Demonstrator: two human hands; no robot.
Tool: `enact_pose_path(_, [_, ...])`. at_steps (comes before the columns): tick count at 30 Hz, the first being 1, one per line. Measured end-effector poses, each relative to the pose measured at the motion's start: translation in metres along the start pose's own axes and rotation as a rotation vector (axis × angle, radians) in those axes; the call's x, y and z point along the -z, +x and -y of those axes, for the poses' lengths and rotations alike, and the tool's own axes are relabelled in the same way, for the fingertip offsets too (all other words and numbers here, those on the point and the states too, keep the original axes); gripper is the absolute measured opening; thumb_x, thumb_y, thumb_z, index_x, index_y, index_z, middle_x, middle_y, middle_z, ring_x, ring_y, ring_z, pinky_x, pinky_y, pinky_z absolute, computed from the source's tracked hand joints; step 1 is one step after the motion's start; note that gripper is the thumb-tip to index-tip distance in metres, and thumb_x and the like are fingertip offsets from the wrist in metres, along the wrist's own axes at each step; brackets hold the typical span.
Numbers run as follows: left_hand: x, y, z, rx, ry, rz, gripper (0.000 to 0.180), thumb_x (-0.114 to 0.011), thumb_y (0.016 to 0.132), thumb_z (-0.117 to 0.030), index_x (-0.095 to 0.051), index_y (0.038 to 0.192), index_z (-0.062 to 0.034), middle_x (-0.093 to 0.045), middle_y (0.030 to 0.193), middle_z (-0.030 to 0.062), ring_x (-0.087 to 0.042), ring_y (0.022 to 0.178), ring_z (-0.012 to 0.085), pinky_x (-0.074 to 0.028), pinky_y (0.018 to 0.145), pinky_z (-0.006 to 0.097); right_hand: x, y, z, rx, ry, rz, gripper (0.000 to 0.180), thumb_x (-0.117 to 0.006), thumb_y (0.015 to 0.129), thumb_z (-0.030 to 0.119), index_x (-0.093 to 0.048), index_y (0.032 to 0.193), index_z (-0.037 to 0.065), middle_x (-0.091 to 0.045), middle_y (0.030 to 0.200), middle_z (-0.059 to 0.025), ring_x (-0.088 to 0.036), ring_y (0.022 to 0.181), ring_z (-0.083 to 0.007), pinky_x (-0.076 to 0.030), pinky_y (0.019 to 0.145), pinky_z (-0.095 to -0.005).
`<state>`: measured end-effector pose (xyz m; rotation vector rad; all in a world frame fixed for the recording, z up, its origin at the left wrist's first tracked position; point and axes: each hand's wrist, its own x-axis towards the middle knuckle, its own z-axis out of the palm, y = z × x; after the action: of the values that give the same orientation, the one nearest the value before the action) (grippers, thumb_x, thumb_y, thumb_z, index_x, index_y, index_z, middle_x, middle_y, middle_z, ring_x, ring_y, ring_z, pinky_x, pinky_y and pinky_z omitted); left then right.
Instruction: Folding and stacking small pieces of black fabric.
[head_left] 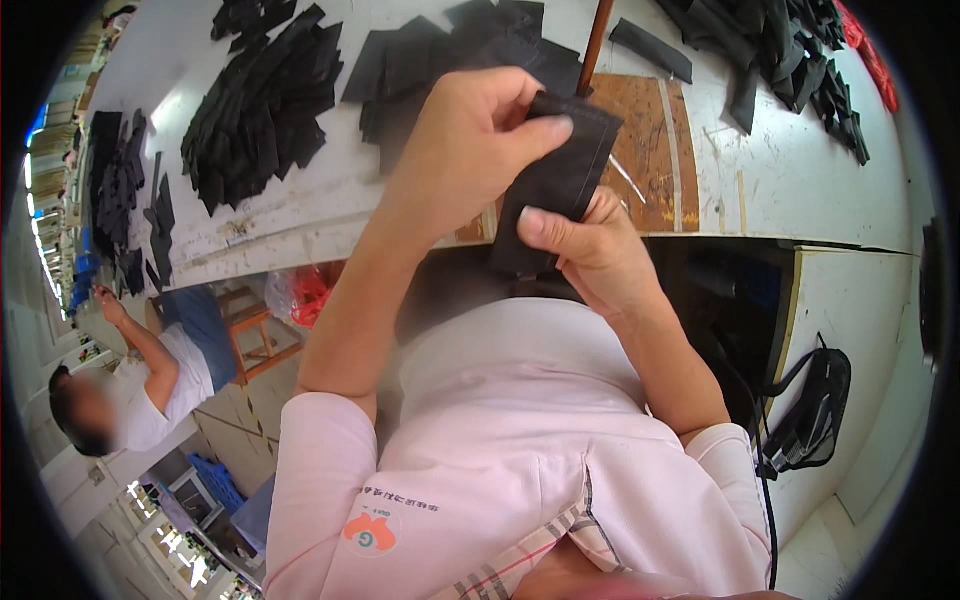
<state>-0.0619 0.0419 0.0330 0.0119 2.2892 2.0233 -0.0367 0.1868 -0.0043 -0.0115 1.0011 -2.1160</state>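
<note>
At nine o'clock, a clear-and-red plastic bag point(288, 298) is showing, its contents indistinct. Toward half past ten, a heap of dark, flat strips point(262, 115) is overlapping on the white worktop point(810, 190). Above the worktop's front edge, the left grip point(475, 140) is pinching a rectangular, light-stitched black fabric piece point(568, 172) at its eleven o'clock; the right grip point(607, 258) is pinching it near six.

To me, the stitched piece point(568, 165) looked like matt cloth, the table point(810, 190) smooth and slightly glossy, the board point(640, 130) scratched wood
</note>
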Motion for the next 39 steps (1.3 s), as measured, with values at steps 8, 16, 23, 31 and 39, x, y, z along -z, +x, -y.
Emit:
enact_pose_path(8, [-0.026,-0.052,0.026,-0.027,-0.465,-0.268,0.024,-0.058,0.078,-0.007,-0.051,0.099,0.0015,-0.057,0.087,0.0082,-0.057,0.070,0.0122,-0.046,0.062,0.022,0.003,-0.004,-0.002,0.204,0.013,-0.226,0.019,-0.060,0.081,0.021,-0.058,0.090,0.005,-0.058,0.076,-0.0021,-0.050,0.057,-0.0095,-0.037,0.047,-0.0213])
enact_pose_path(16, [-0.045,-0.082,0.026,-0.075,-0.368,-0.250,0.025,-0.058,0.076,0.004,-0.048,0.099,0.0042,-0.055,0.086,0.0080,-0.057,0.078,0.0121,-0.044,0.068,0.022,-0.009,0.001,-0.002,0.296,0.103,-0.292,0.018,-0.061,0.080,0.022,-0.056,0.080,0.005,-0.057,0.067,-0.0021,-0.048,0.051,-0.0085,-0.035,0.042,-0.0205])
enact_pose_path(23, [-0.048,-0.077,0.028,-0.053,-0.331,-0.297,0.020,-0.059,0.077,0.002,-0.050,0.095,0.0042,-0.056,0.084,0.0071,-0.054,0.072,0.0080,-0.042,0.065,0.020,-0.009,0.004,-0.006,0.350,0.024,-0.302,0.021,-0.060,0.082,0.024,-0.056,0.076,0.004,-0.055,0.064,-0.0008,-0.047,0.051,-0.0063,-0.034,0.042,-0.0190])
enact_pose_path(31, [-0.051,-0.075,0.022,0.026,-0.388,-0.359,0.015,-0.056,0.078,0.003,-0.050,0.093,0.0045,-0.057,0.083,0.0073,-0.055,0.072,0.0090,-0.046,0.067,0.021,-0.004,0.005,-0.008,0.302,0.048,-0.316,0.019,-0.060,0.081,0.021,-0.056,0.089,0.005,-0.059,0.079,-0.0012,-0.056,0.065,-0.0085,-0.045,0.052,-0.0208])
enact_pose_path(39, [-0.050,-0.078,0.027,-0.024,-0.372,-0.324,0.017,-0.057,0.077,0.003,-0.051,0.092,0.0042,-0.057,0.084,0.0068,-0.054,0.071,0.0077,-0.044,0.065,0.020,-0.010,0.008,-0.013,0.364,0.013,-0.356,0.022,-0.060,0.081,0.026,-0.056,0.074,0.005,-0.053,0.063,0.0019,-0.045,0.050,-0.0035,-0.034,0.040,-0.0178])
